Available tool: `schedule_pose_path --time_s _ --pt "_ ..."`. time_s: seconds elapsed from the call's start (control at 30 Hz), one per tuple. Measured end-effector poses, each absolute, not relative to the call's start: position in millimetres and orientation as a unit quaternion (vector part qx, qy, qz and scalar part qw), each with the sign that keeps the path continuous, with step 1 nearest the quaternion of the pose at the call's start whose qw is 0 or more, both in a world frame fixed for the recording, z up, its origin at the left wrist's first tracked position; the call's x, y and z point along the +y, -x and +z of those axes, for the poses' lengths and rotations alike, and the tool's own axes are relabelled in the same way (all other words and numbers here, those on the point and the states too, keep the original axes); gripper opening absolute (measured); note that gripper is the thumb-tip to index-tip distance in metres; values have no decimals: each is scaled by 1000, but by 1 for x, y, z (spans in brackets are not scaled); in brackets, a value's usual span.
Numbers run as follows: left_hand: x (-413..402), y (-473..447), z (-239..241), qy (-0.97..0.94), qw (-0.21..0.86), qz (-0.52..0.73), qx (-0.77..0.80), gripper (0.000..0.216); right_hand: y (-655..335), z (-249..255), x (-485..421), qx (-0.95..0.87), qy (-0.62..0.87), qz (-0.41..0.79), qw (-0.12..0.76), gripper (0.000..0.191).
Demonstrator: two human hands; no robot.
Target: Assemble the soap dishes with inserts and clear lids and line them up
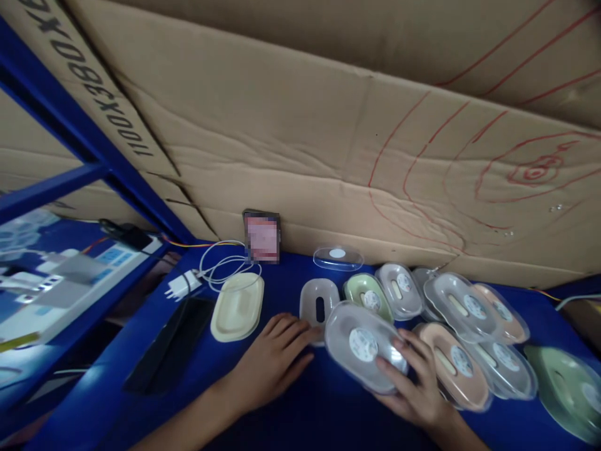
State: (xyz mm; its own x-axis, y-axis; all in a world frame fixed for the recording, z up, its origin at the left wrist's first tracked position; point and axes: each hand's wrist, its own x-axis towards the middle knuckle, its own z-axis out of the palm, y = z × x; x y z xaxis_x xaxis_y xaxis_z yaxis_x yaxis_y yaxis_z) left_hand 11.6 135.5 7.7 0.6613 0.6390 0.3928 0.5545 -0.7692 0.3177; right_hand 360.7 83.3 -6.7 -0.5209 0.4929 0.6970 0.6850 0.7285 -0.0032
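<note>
My right hand [413,376] grips a grey soap dish [342,332] with a clear lid and a round sticker, raised and tilted over the table. My left hand [282,357] lies flat with fingers stretched out, its fingertips touching the lower edge of a grey slotted tray [310,294]. Left of that hand rests a cream tray [237,307]. Behind the held dish sits a green lidded dish [361,288]. An oval clear lid [338,257] lies by the cardboard. My right thumb is partly hidden.
More lidded soap dishes in grey, peach [469,382] and green [563,388] crowd the right side. A phone-like device [261,238] leans on the cardboard wall [282,125]. A white charger [183,285] with cable and a dark flat object [171,351] lie left, beside a blue frame [56,113].
</note>
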Motion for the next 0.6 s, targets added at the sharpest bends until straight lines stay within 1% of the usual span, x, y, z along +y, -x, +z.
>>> schedule_pose_path --time_s 0.1,0.17,0.27,0.33,0.53,0.6 --pt "131 -14 8 -905 68 280 312 21 -352 0 84 -854 357 -163 343 37" --pt "130 -13 6 -915 35 276 292 14 -343 5 82 -850 355 -171 349 39" --pt "128 -13 5 -931 -15 246 270 24 -330 12 81 -844 366 -177 350 44" --pt "122 -17 7 -942 -20 226 246 29 -321 16 83 -842 387 -178 331 45" --pt "99 -36 11 -963 36 202 173 49 -283 28 116 -839 477 -159 207 47" --pt "96 -38 13 -965 39 208 152 51 -271 32 130 -834 501 -154 174 50"
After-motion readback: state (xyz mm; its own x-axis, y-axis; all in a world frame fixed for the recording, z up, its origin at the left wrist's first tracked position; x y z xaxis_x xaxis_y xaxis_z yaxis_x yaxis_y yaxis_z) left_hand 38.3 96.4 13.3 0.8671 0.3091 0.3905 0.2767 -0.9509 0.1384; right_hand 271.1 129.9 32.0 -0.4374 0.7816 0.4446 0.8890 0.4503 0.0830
